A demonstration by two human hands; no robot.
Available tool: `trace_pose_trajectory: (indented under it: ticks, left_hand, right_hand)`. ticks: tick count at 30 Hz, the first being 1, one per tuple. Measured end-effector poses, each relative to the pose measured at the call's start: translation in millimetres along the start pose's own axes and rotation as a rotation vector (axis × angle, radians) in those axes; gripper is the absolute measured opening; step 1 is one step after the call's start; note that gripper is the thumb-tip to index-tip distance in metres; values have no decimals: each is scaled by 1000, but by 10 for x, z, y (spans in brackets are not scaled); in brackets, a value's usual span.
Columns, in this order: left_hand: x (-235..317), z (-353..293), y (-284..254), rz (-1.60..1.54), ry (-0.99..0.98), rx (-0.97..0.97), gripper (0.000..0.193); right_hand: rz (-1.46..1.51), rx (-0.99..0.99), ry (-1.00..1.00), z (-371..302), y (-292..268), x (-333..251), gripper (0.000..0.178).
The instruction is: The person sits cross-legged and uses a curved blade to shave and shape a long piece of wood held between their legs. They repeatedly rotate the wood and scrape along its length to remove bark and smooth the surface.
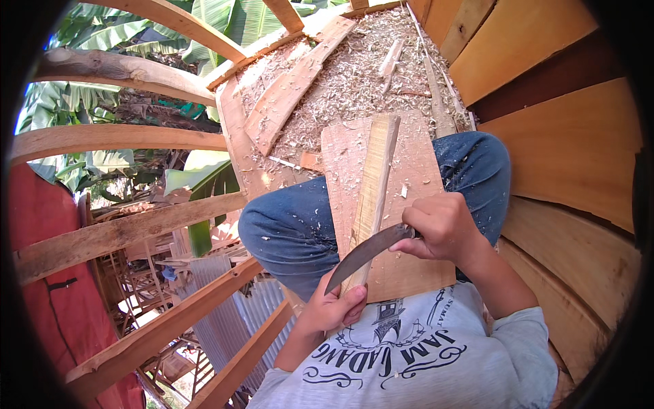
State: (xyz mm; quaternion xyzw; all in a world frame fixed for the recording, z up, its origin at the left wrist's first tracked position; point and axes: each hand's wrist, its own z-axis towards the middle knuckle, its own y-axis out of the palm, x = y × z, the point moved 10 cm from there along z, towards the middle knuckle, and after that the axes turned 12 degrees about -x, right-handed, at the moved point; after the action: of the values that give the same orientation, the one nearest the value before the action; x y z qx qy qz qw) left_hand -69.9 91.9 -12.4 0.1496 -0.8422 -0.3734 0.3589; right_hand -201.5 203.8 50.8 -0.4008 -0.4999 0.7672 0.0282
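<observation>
My right hand (439, 228) is wrapped round the handle of a curved, dark-bladed knife (368, 253), and its fingers hide most of that handle. The blade lies across the lower part of a long wooden stick (373, 183), its tip pointing down and left beside my left hand. With my left hand (332, 305) I grip the near end of the stick, fingers closed round it. The stick slants up and away over a flat wooden board (417, 177), which rests across my lap. A few pale shavings lie on the board.
Wood shavings (368, 68) cover the floor ahead, with an offcut plank (293, 88) lying among them. Slatted wooden rails (129, 232) stand at my left, with banana leaves (204, 184) and corrugated sheets (218, 307) beyond. A plank wall (558, 136) rises close on my right.
</observation>
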Motion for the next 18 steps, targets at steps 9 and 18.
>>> trace_pose_trajectory:
  ticks: [9,18]
  left_hand:
    - [115,11,97,231,11,-3,51]
    - [203,46,96,312,67,61,46]
  right_hand:
    - [236,109,251,-194,-122,511,47]
    - [13,36,106,-124,65,87,54]
